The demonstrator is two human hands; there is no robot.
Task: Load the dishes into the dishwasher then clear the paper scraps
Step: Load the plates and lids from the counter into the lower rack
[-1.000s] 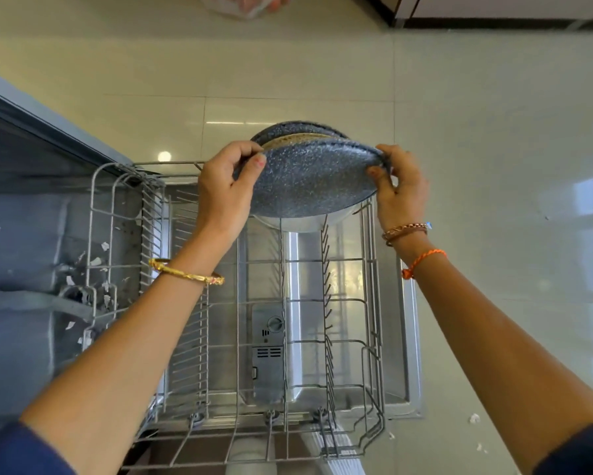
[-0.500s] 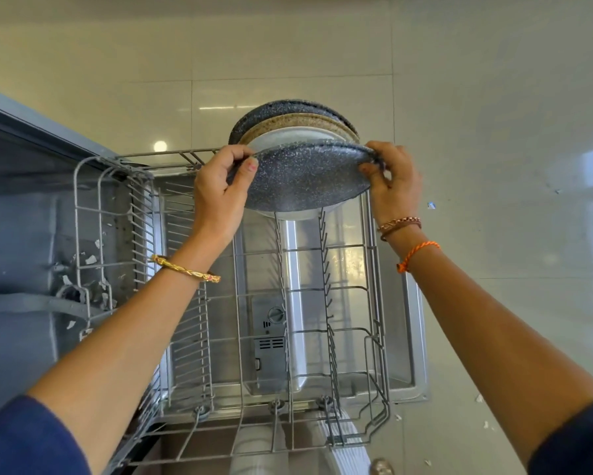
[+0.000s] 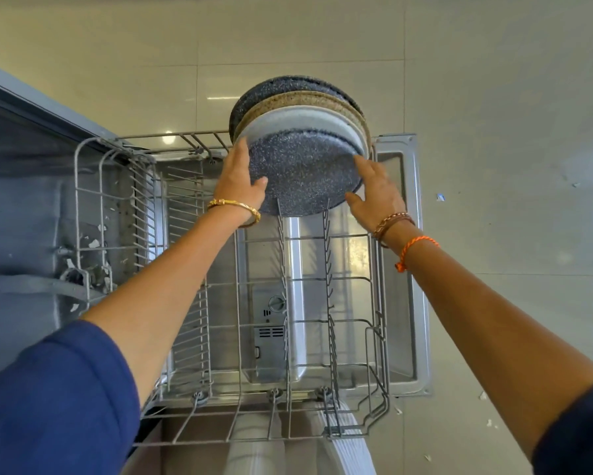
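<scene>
A dark blue speckled plate stands on edge between the tines at the far end of the pulled-out wire rack. Behind it stand a white plate, a tan speckled plate and another dark blue plate. My left hand lies flat against the front plate's left edge, fingers extended. On its right edge rests my right hand, fingers loosely spread. Small paper scraps lie on the floor tiles.
The open dishwasher door lies under the rack, with the detergent dispenser visible. More paper scraps sit in the rack's left side and on the grey surface at left. White scraps dot the floor at the lower right.
The front blue plate has gone down from a tilted hold into an upright slot in the rack. Both hands have loosened from gripping its rim to resting against its sides.
</scene>
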